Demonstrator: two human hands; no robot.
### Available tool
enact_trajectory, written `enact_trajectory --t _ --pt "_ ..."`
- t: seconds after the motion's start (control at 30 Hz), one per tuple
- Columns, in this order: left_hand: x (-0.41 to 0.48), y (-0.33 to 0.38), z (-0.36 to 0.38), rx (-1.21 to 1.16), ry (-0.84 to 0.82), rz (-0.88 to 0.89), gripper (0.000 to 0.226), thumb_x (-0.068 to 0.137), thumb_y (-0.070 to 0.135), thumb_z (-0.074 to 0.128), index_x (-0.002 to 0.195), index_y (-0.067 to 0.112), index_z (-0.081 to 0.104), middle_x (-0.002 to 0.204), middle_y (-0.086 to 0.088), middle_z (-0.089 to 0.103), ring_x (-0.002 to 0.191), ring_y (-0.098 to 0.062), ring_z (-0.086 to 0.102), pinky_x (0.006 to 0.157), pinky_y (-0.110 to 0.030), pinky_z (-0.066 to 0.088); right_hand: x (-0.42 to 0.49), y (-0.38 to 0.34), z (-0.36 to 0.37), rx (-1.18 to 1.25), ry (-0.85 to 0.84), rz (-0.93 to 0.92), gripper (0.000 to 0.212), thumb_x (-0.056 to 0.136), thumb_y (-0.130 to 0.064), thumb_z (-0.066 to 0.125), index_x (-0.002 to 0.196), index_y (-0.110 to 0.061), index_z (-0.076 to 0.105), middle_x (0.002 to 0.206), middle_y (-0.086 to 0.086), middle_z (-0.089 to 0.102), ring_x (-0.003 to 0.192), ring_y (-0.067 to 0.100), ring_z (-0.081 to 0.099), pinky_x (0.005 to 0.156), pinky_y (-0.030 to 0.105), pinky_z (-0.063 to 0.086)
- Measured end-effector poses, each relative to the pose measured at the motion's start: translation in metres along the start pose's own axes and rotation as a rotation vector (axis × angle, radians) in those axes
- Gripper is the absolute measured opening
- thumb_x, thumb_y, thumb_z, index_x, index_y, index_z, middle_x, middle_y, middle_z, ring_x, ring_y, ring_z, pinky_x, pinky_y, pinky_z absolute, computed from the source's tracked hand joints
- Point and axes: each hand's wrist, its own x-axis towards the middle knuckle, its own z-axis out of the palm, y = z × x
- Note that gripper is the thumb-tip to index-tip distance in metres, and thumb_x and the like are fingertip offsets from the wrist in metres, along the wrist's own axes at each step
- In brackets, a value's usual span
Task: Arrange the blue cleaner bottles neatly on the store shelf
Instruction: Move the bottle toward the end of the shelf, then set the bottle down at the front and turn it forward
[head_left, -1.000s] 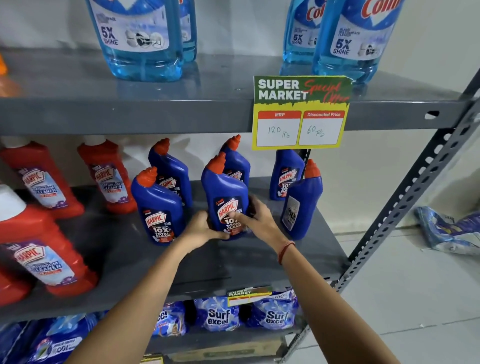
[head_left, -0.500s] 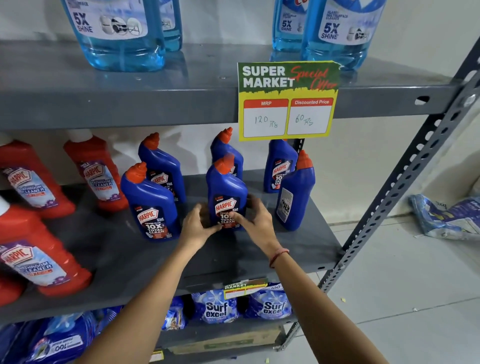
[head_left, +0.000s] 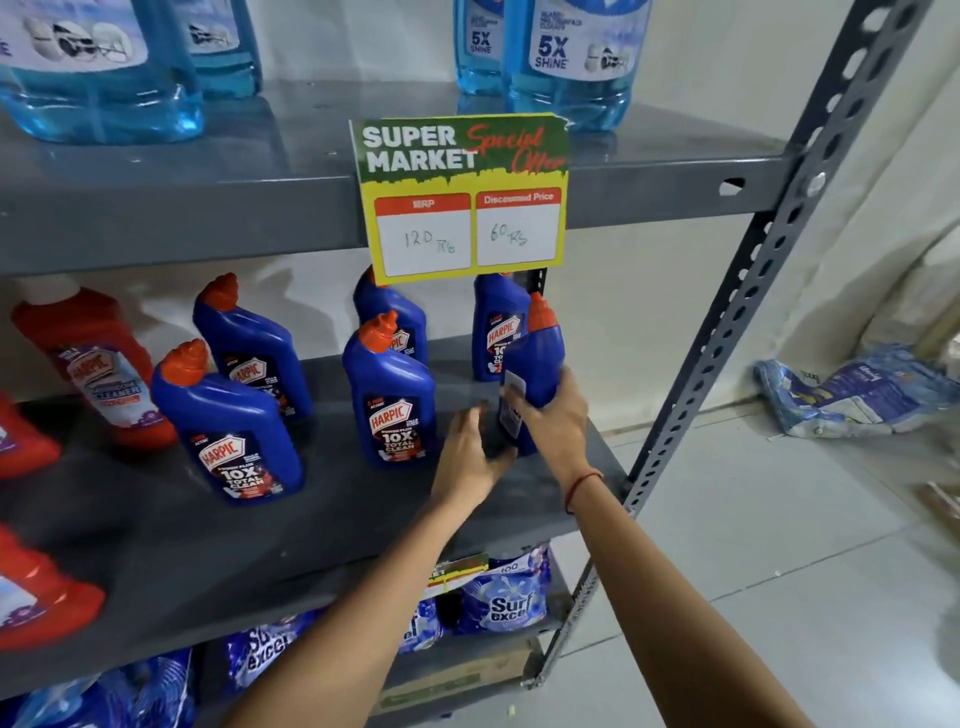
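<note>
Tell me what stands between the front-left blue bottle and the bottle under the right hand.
One upright blue bottle, label facing out, in the head view.

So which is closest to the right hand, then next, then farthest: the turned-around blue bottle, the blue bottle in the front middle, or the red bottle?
From the right hand:
1. Turned-around blue bottle, far right, touching the hand.
2. Front middle blue bottle, just left.
3. Red bottle, far left.

6 blue bottles | orange caps | upright, mid shelf | rightmost back-label out
</note>
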Motion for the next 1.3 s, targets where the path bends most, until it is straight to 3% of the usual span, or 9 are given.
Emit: enact_trajectory --t 0.27,0.37,0.53,0.63,0.8,0.93,1.1,1.17,1.3 --pt "-0.004 0.017 0.025 -0.203 -0.001 -0.056 0.091 0.069 0.025 0.076 0.14 0.009 0.021 0.134 -0.015 0.048 0.12 -0.024 0.051 0.097 -0.035 0.047 -0.015 -0.012 0.005 -0.058 0.125 -0.041 0.025 0.073 -0.032 0.074 0.088 -0.021 0.058 0.071 -0.004 0.065 0.063 0.011 0.063 0.066 0.037 0.059" --pt "-0.003 0.023 0.025 -0.231 0.109 -0.007 0.072 0.075 0.023 0.07 0.134 0.011 0.031 0.129 -0.009 0.053 0.111 -0.016 0.056 0.091 -0.03 0.049 -0.026 -0.022 0.004 -0.029 0.129 -0.043 0.032 0.067 -0.045 0.073 0.088 -0.025 0.058 0.073 -0.008 0.067 0.065 0.008 0.065 0.067 0.037 0.06" --pt "0.015 0.021 0.001 -0.51 -0.226 -0.076 0.054 0.075 -0.003 0.068 0.123 0.012 0.047 0.102 0.009 0.064 0.089 0.0 0.064 0.07 -0.014 0.051 -0.021 -0.032 -0.011 -0.04 0.02 -0.109 0.064 0.059 -0.069 0.07 0.106 -0.026 0.061 0.098 -0.007 0.069 0.087 0.008 0.065 0.079 0.023 0.053" --pt "0.029 0.019 -0.022 -0.445 -0.38 -0.079 0.032 0.07 0.006 0.075 0.095 0.023 0.065 0.081 0.011 0.072 0.082 -0.006 0.066 0.067 -0.014 0.049 -0.001 -0.03 -0.024 0.061 -0.082 -0.123 0.06 0.066 -0.043 0.08 0.116 -0.021 0.056 0.115 -0.003 0.059 0.105 0.007 0.055 0.086 0.009 0.038" --pt "0.035 0.017 -0.039 -0.4 -0.5 -0.101 0.037 0.065 0.02 0.081 0.095 0.032 0.063 0.092 0.014 0.073 0.094 -0.005 0.066 0.079 -0.016 0.053 0.028 -0.02 -0.032 0.332 -0.394 0.023 0.053 0.075 -0.005 0.074 0.122 -0.006 0.051 0.113 0.019 0.065 0.087 0.01 0.068 0.07 0.021 0.057" --pt "0.036 0.014 -0.031 -0.392 -0.39 -0.11 0.043 0.07 0.005 0.076 0.096 0.032 0.055 0.098 0.009 0.067 0.086 0.002 0.064 0.071 -0.009 0.051 0.032 -0.009 -0.026 0.269 -0.387 -0.022 0.054 0.07 -0.006 0.079 0.116 -0.015 0.051 0.101 0.005 0.068 0.084 0.008 0.069 0.067 0.022 0.057" --pt "0.039 0.01 -0.01 -0.452 -0.232 -0.168 0.053 0.073 -0.017 0.063 0.119 0.005 0.047 0.115 -0.015 0.057 0.105 -0.025 0.055 0.081 -0.024 0.055 0.037 0.008 -0.017 0.152 -0.375 -0.073 0.058 0.068 -0.004 0.081 0.115 -0.016 0.049 0.107 0.01 0.064 0.097 0.024 0.065 0.083 0.038 0.055" --pt "0.039 0.008 -0.004 -0.365 -0.189 -0.168 0.053 0.074 -0.013 0.065 0.122 -0.002 0.047 0.122 -0.023 0.058 0.111 -0.033 0.056 0.095 -0.039 0.049 0.038 0.013 -0.019 0.16 -0.365 -0.072 0.056 0.068 -0.002 0.08 0.113 -0.017 0.05 0.105 0.007 0.064 0.093 0.017 0.065 0.083 0.037 0.056" --pt "0.027 -0.005 0.006 -0.129 -0.152 -0.153 0.034 0.08 0.013 0.069 0.111 0.001 0.059 0.109 -0.02 0.068 0.1 -0.027 0.064 0.079 -0.018 0.042 0.035 0.019 -0.026 0.249 -0.344 -0.035 0.055 0.072 -0.007 0.079 0.118 -0.017 0.05 0.106 0.002 0.064 0.094 0.008 0.065 0.078 0.024 0.056"
